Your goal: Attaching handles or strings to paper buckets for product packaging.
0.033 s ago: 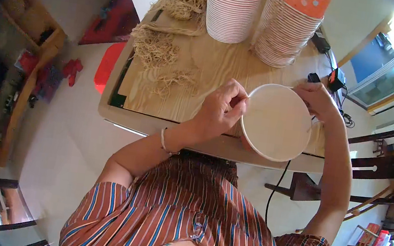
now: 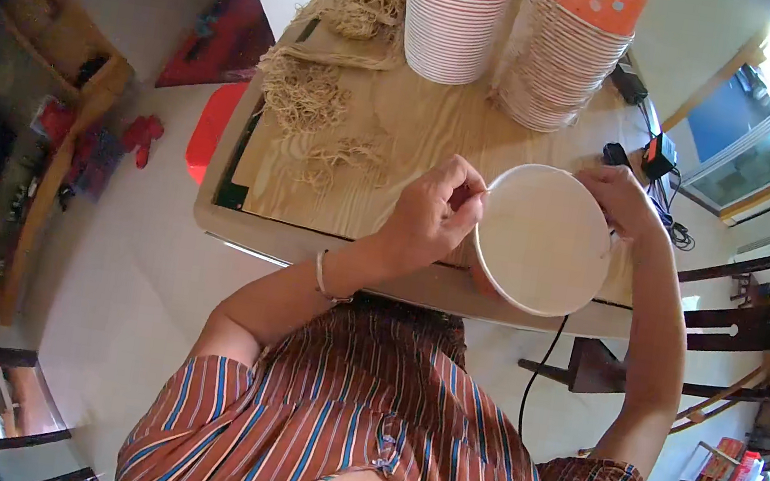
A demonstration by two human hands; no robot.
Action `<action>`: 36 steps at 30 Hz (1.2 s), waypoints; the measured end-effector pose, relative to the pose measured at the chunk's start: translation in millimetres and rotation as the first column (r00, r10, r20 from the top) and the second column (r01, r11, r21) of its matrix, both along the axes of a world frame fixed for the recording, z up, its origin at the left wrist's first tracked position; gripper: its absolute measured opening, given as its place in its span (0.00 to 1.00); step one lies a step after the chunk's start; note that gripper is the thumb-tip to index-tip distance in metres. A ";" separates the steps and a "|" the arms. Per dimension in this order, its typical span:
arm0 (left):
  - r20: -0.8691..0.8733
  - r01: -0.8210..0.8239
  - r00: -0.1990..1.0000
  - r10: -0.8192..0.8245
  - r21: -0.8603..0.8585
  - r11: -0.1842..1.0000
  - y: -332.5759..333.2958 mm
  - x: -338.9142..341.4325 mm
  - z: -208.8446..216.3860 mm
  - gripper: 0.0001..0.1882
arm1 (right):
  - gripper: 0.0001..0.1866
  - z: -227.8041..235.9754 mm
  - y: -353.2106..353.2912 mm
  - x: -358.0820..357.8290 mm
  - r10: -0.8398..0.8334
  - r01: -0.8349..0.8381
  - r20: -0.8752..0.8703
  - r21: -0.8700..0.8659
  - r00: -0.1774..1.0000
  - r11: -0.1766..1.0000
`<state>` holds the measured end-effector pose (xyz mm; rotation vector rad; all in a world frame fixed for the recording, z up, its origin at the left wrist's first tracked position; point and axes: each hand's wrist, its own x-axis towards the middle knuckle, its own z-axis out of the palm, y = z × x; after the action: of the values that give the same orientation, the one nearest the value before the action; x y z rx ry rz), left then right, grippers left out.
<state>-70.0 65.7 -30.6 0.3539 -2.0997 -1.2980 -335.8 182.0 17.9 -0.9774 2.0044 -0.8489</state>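
Observation:
A round paper bucket (image 2: 542,243) with a white rim and pale inside is held at the table's near edge, its mouth facing up toward me. A sliver of orange shows on its outer wall. At the left of the rim, my left hand (image 2: 439,207) is closed, thumb and forefinger pinched together; what lies between the fingertips is too small to make out. My right hand (image 2: 619,199) grips the rim at the far right, its fingers partly hidden behind it. A thin pale strand shows near the right rim, below that hand.
Two tall stacks of orange-and-white paper buckets (image 2: 453,34) (image 2: 563,59) stand at the table's back. Tangled beige strings (image 2: 303,91) lie at the left on the wooden tabletop (image 2: 266,179). Black adapters (image 2: 658,156) and cables are at the right edge, near a dark chair (image 2: 735,305). A red stool (image 2: 214,128) stands left.

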 end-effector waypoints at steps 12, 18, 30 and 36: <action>0.027 -0.016 1.000 0.004 0.466 0.885 -5.7 -1.0 -12.0 0.05 | 0.19 -31.5 41.0 5.0 0.080 0.018 0.420 -0.223 0.904 0.975; 0.073 0.006 0.997 -0.028 0.292 0.957 0.1 20.2 0.3 0.07 | 0.11 38.9 84.3 25.3 -0.114 0.116 -0.050 0.038 0.992 0.992; 0.129 0.015 0.991 -0.035 0.150 0.989 25.9 21.1 15.3 0.12 | 0.08 35.7 113.9 83.9 -0.265 0.262 0.153 0.035 0.952 0.964; 0.148 0.050 0.986 -0.072 0.144 0.988 19.8 14.3 29.7 0.12 | 0.09 37.9 113.4 72.0 -0.256 0.252 0.312 0.055 0.915 0.966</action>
<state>-55.8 85.5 -0.9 0.4659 -2.1654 -1.5016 -263.8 295.4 55.8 -0.5344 1.8744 -1.0587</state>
